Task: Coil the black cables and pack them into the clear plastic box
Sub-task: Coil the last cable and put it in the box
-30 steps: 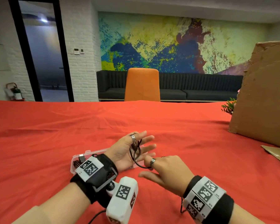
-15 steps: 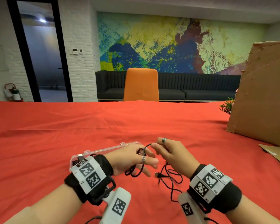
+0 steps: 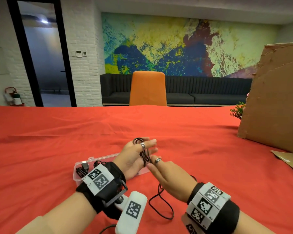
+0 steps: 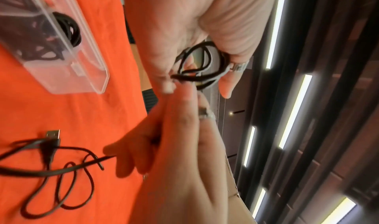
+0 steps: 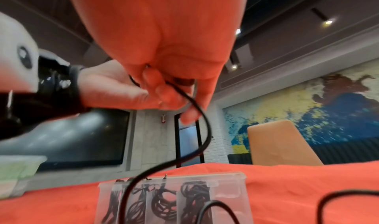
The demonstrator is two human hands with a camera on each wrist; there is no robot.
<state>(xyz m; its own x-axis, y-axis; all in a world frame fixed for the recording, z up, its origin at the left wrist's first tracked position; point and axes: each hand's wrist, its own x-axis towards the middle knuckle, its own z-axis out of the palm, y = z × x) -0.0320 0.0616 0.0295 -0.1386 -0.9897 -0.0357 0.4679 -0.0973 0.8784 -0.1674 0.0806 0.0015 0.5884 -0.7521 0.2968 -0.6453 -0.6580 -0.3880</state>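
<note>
We see our left hand (image 3: 134,159) held up just above the clear plastic box (image 3: 79,168), palm turned toward us. A black cable (image 3: 145,155) is looped around the fingers (image 3: 150,144) of this hand, and the loops sit between the ring finger and the palm. The fingers curl a little to keep the coil in place.

Our right hand (image 3: 169,179) is just beside the left one, on the side away from the box. Its fingers (image 4: 184,107) pinch the same cable right where it leaves the coil. The rest of the cable (image 3: 161,205) hangs down from this hand and lies in loose loops on the red table (image 3: 193,141), near the box. Its plug (image 4: 53,134) rests on the cloth.

The box lies on the table under our left wrist. Inside it we see more black cables (image 5: 164,201), rolled up and set in rows.
</note>
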